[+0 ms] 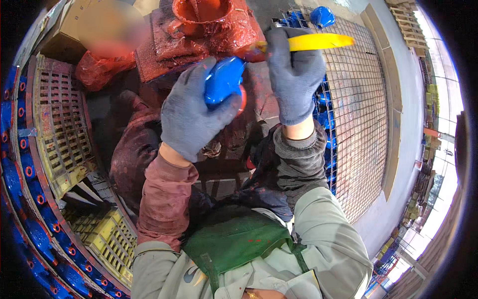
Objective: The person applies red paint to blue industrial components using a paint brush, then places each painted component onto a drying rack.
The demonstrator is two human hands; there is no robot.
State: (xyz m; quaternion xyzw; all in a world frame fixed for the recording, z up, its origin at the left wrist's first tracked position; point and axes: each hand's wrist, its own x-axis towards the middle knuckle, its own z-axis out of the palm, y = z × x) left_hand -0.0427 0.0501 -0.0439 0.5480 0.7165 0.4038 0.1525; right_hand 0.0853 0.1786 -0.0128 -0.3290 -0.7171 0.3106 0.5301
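My left hand (191,112), in a grey glove, is closed around a glossy blue part (222,82) with a red rounded end. My right hand (296,74), gloved too, grips a paintbrush (323,42) by its yellow handle, which points right. The brush's red-coated end reaches left, close to the top of the blue part; I cannot tell whether they touch. Just beyond the hands, a paint pot (201,11) caked in red stands on a red-smeared stand (164,50).
At right lies a wire mesh rack (361,99), with blue parts (326,119) along its left edge and another blue piece (322,17) at its far end. Rows of blue parts with red rings (37,199) curve along the left, beside yellowish plastic crates (59,124). A cardboard box (62,42) stands far left.
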